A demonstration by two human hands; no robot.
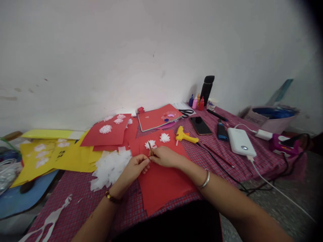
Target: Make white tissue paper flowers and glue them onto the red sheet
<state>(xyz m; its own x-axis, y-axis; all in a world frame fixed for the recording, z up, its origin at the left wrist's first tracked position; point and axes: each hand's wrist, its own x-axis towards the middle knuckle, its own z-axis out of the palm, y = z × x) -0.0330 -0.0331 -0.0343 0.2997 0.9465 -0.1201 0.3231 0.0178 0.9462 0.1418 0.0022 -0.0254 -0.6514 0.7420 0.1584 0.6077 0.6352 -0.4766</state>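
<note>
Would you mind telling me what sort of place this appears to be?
It looks like a craft workspace, possibly in a home: there are red sheets bearing flower-like white tufts, a yellow glue gun and a heap of white pieces.

The right hand (pixel 164 156) pinches a thin brown stick (pixel 150 146) above a red sheet (pixel 165 185); the left hand (pixel 137 165), fingers curled, is just beside it, its grip unclear. Just beyond the hands, two white paper flowers (pixel 165 137) sit on the red. Left of the left hand lie white paper pieces (pixel 111 168). Beyond and right of the right hand lie a yellow glue gun (pixel 185 135), a black phone (pixel 201 125) and a white power bank (pixel 241 141).
</note>
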